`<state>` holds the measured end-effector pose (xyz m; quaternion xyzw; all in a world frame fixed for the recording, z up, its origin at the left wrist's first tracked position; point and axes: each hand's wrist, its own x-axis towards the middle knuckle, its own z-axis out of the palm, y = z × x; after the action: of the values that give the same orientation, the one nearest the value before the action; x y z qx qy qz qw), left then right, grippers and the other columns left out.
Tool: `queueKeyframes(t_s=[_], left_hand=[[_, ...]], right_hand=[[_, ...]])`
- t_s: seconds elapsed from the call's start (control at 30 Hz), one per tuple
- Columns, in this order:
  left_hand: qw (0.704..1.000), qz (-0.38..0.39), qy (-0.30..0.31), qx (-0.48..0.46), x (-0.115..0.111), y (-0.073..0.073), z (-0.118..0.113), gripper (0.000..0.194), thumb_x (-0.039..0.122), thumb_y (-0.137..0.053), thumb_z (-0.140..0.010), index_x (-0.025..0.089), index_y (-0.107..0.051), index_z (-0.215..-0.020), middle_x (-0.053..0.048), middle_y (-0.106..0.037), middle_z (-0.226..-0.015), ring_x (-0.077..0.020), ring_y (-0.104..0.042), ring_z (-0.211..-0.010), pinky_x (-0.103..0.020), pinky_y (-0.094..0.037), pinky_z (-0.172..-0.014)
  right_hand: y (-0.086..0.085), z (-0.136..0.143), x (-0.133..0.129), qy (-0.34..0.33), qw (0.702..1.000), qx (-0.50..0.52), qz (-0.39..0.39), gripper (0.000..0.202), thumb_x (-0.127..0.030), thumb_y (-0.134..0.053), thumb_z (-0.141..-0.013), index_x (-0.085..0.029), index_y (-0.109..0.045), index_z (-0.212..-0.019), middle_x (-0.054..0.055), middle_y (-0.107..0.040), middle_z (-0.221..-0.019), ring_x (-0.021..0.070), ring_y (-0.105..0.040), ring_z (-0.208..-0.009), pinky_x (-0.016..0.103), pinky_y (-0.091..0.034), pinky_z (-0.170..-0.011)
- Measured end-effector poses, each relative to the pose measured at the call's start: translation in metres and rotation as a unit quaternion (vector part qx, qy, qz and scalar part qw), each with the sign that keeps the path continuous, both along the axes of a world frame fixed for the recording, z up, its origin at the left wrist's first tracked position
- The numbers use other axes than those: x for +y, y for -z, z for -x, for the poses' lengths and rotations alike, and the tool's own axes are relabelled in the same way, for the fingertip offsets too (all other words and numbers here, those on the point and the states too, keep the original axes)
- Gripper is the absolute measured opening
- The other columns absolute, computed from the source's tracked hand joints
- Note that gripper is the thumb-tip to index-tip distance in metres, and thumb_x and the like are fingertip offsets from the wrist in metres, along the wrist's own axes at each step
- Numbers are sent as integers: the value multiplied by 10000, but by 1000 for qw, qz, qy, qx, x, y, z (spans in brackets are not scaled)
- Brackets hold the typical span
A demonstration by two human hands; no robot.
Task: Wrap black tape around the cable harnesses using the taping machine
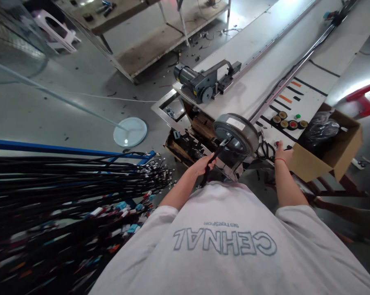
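My left hand (206, 164) is closed round a black taped wire harness (215, 157), just in front of the round machine. The harness runs up to the dark, wheel-shaped winding head (238, 130), which carries a white label. At the bench edge, my right hand (283, 153) has its fingers apart, by a small red button (276, 143); whether a finger presses it I cannot tell. Black-handled scissors (265, 150) lie just left of that hand. Several rolls of tape (283, 124) sit on the bench beyond, near a green button (298, 116).
An open cardboard box (310, 163) with dark plastic stands at right. A motor unit (200, 80) is mounted on the long white bench (252, 94). Many black harnesses (65, 176) hang on a blue rack at left. A round white stand base (130, 132) is on the floor.
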<state>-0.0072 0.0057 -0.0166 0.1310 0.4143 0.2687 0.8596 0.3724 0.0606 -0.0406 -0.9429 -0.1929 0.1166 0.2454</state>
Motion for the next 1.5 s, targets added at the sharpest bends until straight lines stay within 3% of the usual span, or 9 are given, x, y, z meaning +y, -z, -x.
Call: queueKeyframes(t_s=[0.17,0.53,0.7,0.8,0.93,1.13,1.23,1.43,1.5], left_hand=[[996,15,32,-85,-10,3,5,308,426,-669,-852,122,-625,-871,42,-483,-631,-42,-398,-462,-188,-420,-507],[999,-36,-10,-6,-21,0,-5,340,439,-760,-760,119,-667,-830,9,-568,-680,-63,-465,-557,-189,-391,-545],[992,-80,-23,99,-14,-2,-11,368,478,-722,-776,113,-676,-800,5,-599,-659,-60,-458,-541,-194,-357,-547],[960,-174,-24,219,-6,-5,-25,410,516,-579,-873,138,-654,-735,18,-563,-567,-76,-435,-483,-223,-333,-533],[856,-338,11,391,-1,-6,-33,504,463,-332,-989,179,-572,-649,15,-503,-483,-120,-479,-488,-250,-361,-593],[735,-437,202,477,-30,4,6,279,390,-433,-960,202,-570,-805,-2,-616,-649,-160,-573,-629,-247,-379,-636],[718,-423,223,506,-45,8,19,305,373,-392,-975,196,-562,-793,-24,-665,-730,-167,-612,-692,-250,-407,-671],[743,-425,176,486,-56,14,14,323,402,-379,-981,177,-595,-900,-58,-718,-832,-188,-667,-782,-274,-466,-728],[725,-432,197,500,-58,16,16,286,392,-436,-961,167,-612,-958,-82,-729,-895,-213,-679,-858,-300,-479,-788]], right_hand=[[-3,2,0,4,1000,7,2,615,-631,-580,-821,-128,-485,-1162,256,-583,-1227,392,-554,-1187,539,-416,-1004],[-2,1,0,-4,1000,4,5,612,-604,-586,-838,-111,-494,-1189,266,-581,-1241,386,-555,-1193,528,-428,-1006],[-3,2,0,-10,1000,3,6,629,-597,-566,-857,-85,-482,-1212,277,-574,-1249,375,-547,-1210,506,-419,-1024],[-3,2,-1,-6,1000,1,9,640,-603,-570,-853,-82,-482,-1216,286,-569,-1250,378,-545,-1211,505,-414,-1028],[-3,1,-1,-1,1000,5,4,640,-607,-590,-840,-96,-500,-1214,257,-582,-1254,371,-552,-1207,510,-419,-1026],[-2,0,-1,0,1000,6,5,655,-613,-597,-831,-89,-506,-1213,253,-585,-1260,376,-563,-1193,500,-425,-1020],[-1,0,-1,0,1000,4,6,639,-621,-581,-837,-102,-496,-1201,259,-580,-1248,370,-565,-1188,495,-436,-1005],[-2,1,-1,-7,1000,4,15,630,-629,-547,-852,-106,-489,-1198,266,-569,-1250,372,-552,-1204,499,-431,-1003],[-4,2,-1,0,1000,6,11,636,-624,-572,-839,-100,-499,-1193,268,-571,-1252,376,-549,-1206,494,-429,-1006]])
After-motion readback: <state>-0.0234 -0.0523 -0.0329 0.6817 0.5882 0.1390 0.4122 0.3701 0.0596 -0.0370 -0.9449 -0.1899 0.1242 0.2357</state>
